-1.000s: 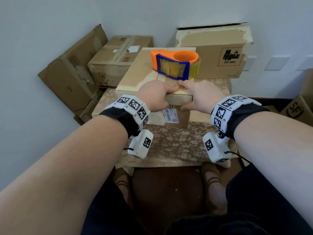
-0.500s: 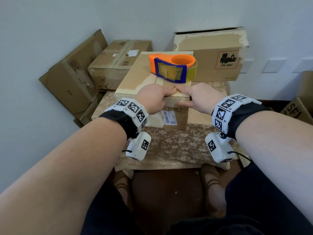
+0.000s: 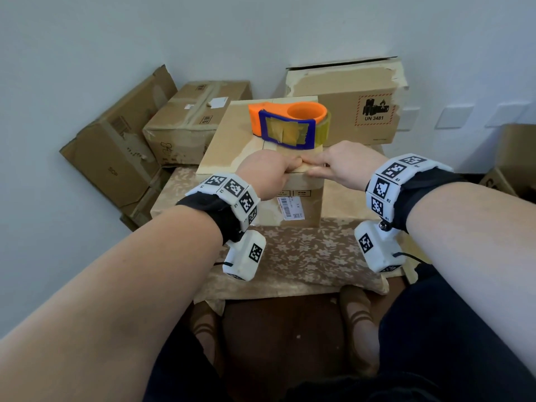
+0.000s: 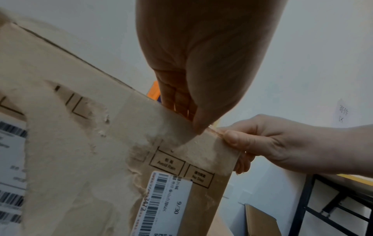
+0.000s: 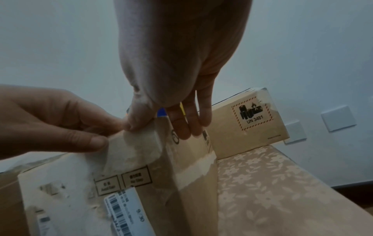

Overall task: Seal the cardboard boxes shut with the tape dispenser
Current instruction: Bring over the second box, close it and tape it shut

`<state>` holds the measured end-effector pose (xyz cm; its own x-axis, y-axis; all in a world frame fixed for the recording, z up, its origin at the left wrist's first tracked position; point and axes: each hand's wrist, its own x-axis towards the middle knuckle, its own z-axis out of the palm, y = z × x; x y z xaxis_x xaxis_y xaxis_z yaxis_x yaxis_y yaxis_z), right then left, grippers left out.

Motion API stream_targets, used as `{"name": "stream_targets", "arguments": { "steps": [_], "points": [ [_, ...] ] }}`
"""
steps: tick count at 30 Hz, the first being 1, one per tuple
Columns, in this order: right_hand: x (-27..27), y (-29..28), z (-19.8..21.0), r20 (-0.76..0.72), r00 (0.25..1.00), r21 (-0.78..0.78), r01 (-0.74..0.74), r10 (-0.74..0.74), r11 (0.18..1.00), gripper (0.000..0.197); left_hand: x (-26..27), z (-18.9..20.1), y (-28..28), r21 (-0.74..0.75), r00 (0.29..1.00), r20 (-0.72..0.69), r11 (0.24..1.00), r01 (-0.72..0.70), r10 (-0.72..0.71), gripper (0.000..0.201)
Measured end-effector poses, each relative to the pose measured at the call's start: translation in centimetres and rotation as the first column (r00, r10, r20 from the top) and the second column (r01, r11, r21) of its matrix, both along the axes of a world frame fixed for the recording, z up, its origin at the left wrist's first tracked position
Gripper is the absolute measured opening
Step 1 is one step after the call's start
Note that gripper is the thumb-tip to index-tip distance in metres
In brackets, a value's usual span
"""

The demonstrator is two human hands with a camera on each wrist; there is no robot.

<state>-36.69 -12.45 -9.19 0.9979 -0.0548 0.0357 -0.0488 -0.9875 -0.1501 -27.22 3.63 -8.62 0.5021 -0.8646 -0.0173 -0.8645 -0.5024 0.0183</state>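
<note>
**Cardboard box: tape end being pressed down at the near edge, other boxes not visibly dealt with**

Cardboard box (image 3: 261,152) sits on the cloth-covered surface (image 3: 304,256), and I take it as my landmark. On its lid, toward the far side, the tape dispenser (image 3: 285,124) lies on its side with nobody holding it. Both of my hands meet at the box's near top edge. My left hand (image 3: 268,172) has its fingers curled over that edge, thumb (image 4: 198,124) pressing the front face just below the rim. My right hand (image 3: 346,168) pinches a thin, clear strip of tape (image 4: 215,131) at the same edge, beside the box's right corner, while its other fingers (image 5: 189,126) hang straight down the box's right side.

My reading: a run of tape is on this box and I am folding or smoothing its end over the rim. I cannot tell from these views whether the whole lid seam is covered, because the dispenser and my hands hide much of it.

Behind the box on the right stands a carton with a UN 3481 label (image 3: 345,103); its top flap shows a dark gap, so it looks unsealed. Left of the landmark, more cartons (image 3: 188,120) are stacked against the wall; their state is unclear. I judge most of the job is still ahead.
</note>
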Motion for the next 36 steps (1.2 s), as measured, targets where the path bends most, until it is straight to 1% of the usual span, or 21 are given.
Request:
{"name": "stream_targets", "arguments": {
  "steps": [2,4,6,10,15,21,25,27,29,31,33,34,35,36],
  "points": [
    [-0.4,-0.3,0.0,-0.016,1.000,-0.011,0.009,-0.009,1.000,0.049,-0.4,0.3,-0.3,0.013,1.000,0.009,1.000,0.002,-0.002,0.046],
    [-0.8,-0.3,-0.1,-0.032,0.999,-0.045,0.020,-0.021,0.999,0.065,-0.6,0.5,-0.5,0.037,1.000,0.011,0.999,-0.003,0.003,0.049],
    [-1.0,0.1,-0.5,-0.023,0.999,-0.086,0.035,-0.037,0.996,0.075,-0.7,0.7,-0.5,0.046,1.000,0.010,0.999,-0.005,0.005,0.051],
    [-0.8,1.2,-1.7,0.042,0.994,-0.171,0.103,-0.097,0.980,0.078,-0.8,0.5,-0.2,0.006,1.000,0.021,1.000,0.001,-0.001,0.052],
    [-0.5,2.3,-2.4,0.071,0.984,-0.293,0.179,-0.165,0.939,0.083,-0.8,0.2,0.2,-0.061,0.999,0.024,0.998,0.028,-0.027,0.048],
    [-0.6,2.9,-2.9,0.100,0.976,-0.310,0.216,-0.194,0.926,0.089,-0.7,-0.1,0.4,-0.084,1.000,0.015,0.996,0.026,-0.025,0.052],
    [-0.3,2.5,-2.5,0.098,0.978,-0.288,0.207,-0.186,0.935,0.083,-0.6,-0.3,0.4,-0.082,0.999,0.029,0.996,0.036,-0.034,0.055],
    [-0.1,2.3,-2.1,0.098,0.981,-0.262,0.188,-0.168,0.947,0.076,-0.3,-0.4,0.7,-0.083,0.999,0.001,0.996,0.040,-0.040,0.054],
    [0.0,2.1,-1.6,0.096,0.984,-0.258,0.168,-0.148,0.951,0.068,0.3,-0.6,1.3,-0.062,0.999,-0.033,0.998,0.008,-0.010,0.054],
    [-0.1,2.1,-1.0,0.087,0.986,-0.262,0.162,-0.144,0.951,0.059,1.3,-0.7,2.5,0.010,0.997,-0.014,0.997,-0.072,0.072,0.057],
    [-0.2,2.3,-0.6,0.075,0.986,-0.284,0.162,-0.146,0.945,0.051,2.3,-0.4,4.3,0.111,0.982,0.087,0.978,-0.176,0.167,0.066],
    [-0.2,2.4,-0.4,0.070,0.987,-0.302,0.159,-0.145,0.940,0.048,2.8,-0.2,5.4,0.122,0.969,0.114,0.965,-0.232,0.218,0.071],
    [-0.1,2.7,-0.2,0.068,0.988,-0.321,0.156,-0.141,0.934,0.047,3.2,0.2,6.4,0.098,0.956,0.100,0.954,-0.284,0.275,0.078],
    [0.0,2.9,0.0,0.069,0.988,-0.339,0.155,-0.139,0.928,0.046,3.5,0.5,7.4,0.054,0.945,0.049,0.944,-0.326,0.324,0.084]
  ]
}}
